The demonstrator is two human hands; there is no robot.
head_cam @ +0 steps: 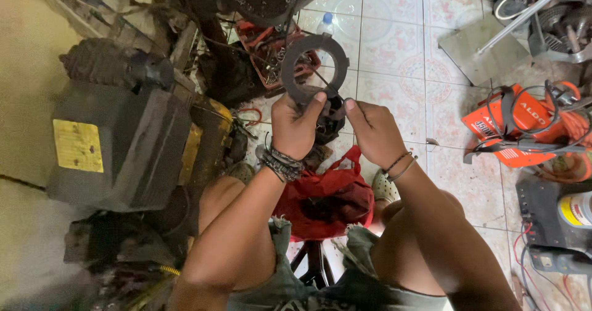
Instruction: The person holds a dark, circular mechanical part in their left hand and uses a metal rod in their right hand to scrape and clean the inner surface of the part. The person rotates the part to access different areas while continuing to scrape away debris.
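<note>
My left hand (296,126) clamps the lower rim of a dark metal ring (313,67), raised above it; my right hand (373,132) pinches a thin wire (327,84) crossing it. I judge the ring stiff, heavy, best gripped by its rim. A red bag (327,200) lies below my wrists.

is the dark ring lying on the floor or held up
Held up. The left hand grips the lower edge of the dark ring, and floor tiles show through its hole. The right hand is beside it.
</note>
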